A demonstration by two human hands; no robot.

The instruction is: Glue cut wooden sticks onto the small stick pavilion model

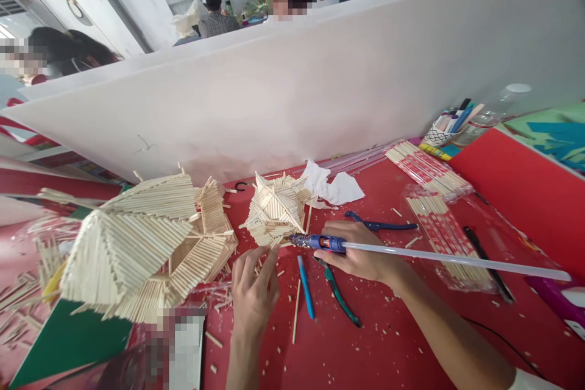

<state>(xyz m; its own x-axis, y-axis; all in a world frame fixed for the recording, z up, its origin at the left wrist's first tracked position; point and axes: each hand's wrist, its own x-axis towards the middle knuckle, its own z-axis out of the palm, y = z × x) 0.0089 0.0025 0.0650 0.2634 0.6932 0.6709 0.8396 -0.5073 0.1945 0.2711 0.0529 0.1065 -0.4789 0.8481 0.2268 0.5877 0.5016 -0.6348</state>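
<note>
A small pagoda-like model (273, 204) made of thin wooden sticks stands on the red table. My left hand (256, 277) is at its near edge, fingers bent and closed, the fingertips against or just before the lowest sticks; what they pinch is hidden. My right hand (354, 250) is wrapped around a blue hot glue gun (325, 243), whose nozzle points left at the model's lower edge. A long translucent glue stick (448, 257) sticks out of the gun's back. Just below the hands lie a blue pen (306, 287), green-handled pliers (340, 298) and a loose wooden stick (296, 312).
A larger stick-built model (137, 237) fills the left side. Blue-handled pliers (388, 225), crumpled tissue (339, 187) and packs of sticks (450, 237) lie to the right. A white board (274, 91) rises behind the table; people (212, 6) are beyond it.
</note>
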